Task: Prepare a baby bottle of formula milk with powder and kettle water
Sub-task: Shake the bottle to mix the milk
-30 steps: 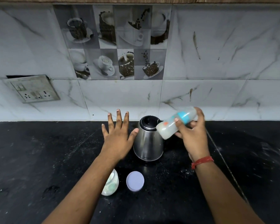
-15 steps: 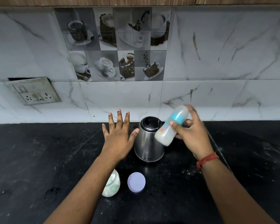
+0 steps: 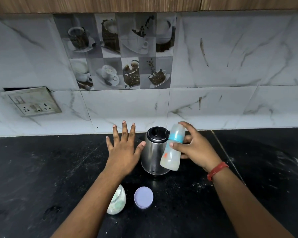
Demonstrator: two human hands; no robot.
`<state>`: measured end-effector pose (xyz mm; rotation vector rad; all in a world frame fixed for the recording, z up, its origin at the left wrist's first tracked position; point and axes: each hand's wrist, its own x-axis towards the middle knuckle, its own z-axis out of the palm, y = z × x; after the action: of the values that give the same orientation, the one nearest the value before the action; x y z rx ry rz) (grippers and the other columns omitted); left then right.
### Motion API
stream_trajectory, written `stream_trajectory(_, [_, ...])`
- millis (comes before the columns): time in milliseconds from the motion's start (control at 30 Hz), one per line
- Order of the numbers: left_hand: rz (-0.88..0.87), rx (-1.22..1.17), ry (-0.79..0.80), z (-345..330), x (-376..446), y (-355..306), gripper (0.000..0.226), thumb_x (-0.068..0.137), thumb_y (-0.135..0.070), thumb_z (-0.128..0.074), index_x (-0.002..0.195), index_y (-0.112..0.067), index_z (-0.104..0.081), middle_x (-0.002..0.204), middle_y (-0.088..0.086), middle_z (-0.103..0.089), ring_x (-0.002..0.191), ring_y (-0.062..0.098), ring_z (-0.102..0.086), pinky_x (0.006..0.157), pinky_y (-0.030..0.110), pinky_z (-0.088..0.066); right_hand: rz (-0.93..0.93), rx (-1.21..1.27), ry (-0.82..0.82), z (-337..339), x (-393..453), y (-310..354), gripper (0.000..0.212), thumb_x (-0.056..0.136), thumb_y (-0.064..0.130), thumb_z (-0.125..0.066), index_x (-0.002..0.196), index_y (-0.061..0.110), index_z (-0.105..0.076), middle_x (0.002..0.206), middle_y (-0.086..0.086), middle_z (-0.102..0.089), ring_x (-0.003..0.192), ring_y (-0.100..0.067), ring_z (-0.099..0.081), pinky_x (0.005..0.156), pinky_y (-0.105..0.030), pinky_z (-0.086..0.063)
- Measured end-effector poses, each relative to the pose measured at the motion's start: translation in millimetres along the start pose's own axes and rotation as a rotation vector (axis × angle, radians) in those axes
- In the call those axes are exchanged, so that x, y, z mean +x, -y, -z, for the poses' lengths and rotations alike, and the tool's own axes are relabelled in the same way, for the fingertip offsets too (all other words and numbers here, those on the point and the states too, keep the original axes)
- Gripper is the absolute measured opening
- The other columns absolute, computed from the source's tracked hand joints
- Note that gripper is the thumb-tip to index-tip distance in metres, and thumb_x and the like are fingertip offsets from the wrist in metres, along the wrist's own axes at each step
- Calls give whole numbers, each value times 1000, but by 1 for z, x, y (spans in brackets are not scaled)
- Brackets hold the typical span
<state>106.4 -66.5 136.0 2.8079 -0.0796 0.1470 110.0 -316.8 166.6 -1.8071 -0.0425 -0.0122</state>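
My right hand grips a baby bottle with a blue collar, held in the air in front of the kettle and tilted, its cap end up. A little milky liquid sits in its lower end. The steel kettle with a black lid stands on the black counter. My left hand hovers just left of the kettle, fingers spread and straight, thumb tip close to the kettle wall. A glass powder jar stands partly hidden under my left forearm. Its lilac lid lies beside it.
A white marble-tiled wall rises behind the counter, with a switch and socket plate at the left. Wooden cabinets hang above. A seam in the counter runs diagonally to the right of my right hand.
My right hand has swung the bottle from nearly sideways to closer to upright, cap end rising. The left hand has stayed beside the kettle.
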Motion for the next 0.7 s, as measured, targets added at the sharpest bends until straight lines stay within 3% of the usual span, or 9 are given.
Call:
stream_trajectory(133, [-15, 17, -7, -2, -1, -2, 82, 93, -72, -7, 163, -34, 15, 168, -2, 32, 152, 30, 36, 124, 63, 11, 97, 177, -338, 3, 5, -6, 69, 85, 24, -81, 137, 47, -42, 105, -5, -69, 97, -21, -73, 73, -42, -64])
stream_trajectory(267, [-16, 28, 0, -1, 0, -1, 82, 93, -73, -6, 162, -34, 16, 167, -3, 34, 152, 30, 36, 124, 63, 11, 66, -22, -109, -5, 5, -9, 72, 80, 25, -85, 131, 56, -44, 102, -3, -70, 93, -21, -74, 74, -45, -64])
stream_trajectory(333, [-14, 16, -10, 0, 1, -2, 80, 95, -71, -9, 162, -35, 16, 167, -3, 34, 152, 30, 36, 125, 63, 10, 107, 80, -292, -3, 4, -8, 70, 81, 28, -84, 126, 62, -43, 98, 0, -71, 91, -19, -75, 79, -49, -63])
stream_trajectory(400, [-21, 22, -13, 1, 0, -3, 80, 95, -71, -9, 162, -35, 16, 167, -3, 34, 152, 29, 36, 125, 63, 10, 149, 173, -415, 3, 7, -11, 68, 86, 24, -80, 133, 53, -40, 101, 3, -71, 92, -16, -75, 81, -48, -63])
stream_trajectory(500, [-34, 33, -25, 0, 2, -2, 85, 91, -77, -1, 162, -35, 16, 168, -2, 32, 153, 30, 36, 125, 64, 9, 112, -76, -141, 3, 6, -5, 70, 85, 22, -80, 136, 46, -40, 100, 0, -70, 87, -12, -73, 79, -43, -63])
stream_trajectory(533, [-39, 39, -33, -1, 4, -1, 86, 89, -80, 3, 162, -35, 16, 168, -2, 32, 153, 30, 36, 125, 64, 9, 104, -139, -117, 3, 6, -6, 71, 84, 23, -81, 137, 47, -41, 97, 1, -70, 86, -11, -72, 81, -43, -63])
stream_trajectory(633, [-58, 75, -46, -2, 5, -5, 92, 82, -83, 14, 161, -36, 19, 168, -1, 33, 153, 30, 36, 125, 64, 8, 163, 33, -371, 5, 7, -7, 68, 87, 22, -78, 136, 46, -38, 101, 5, -70, 90, -15, -73, 85, -50, -61])
stream_trajectory(700, [-75, 104, -51, -2, 3, -6, 98, 76, -85, 25, 160, -36, 20, 168, -1, 33, 153, 31, 35, 124, 65, 8, 153, 50, -340, 3, 8, -5, 71, 87, 22, -78, 138, 47, -36, 103, 4, -69, 92, -17, -74, 85, -52, -61])
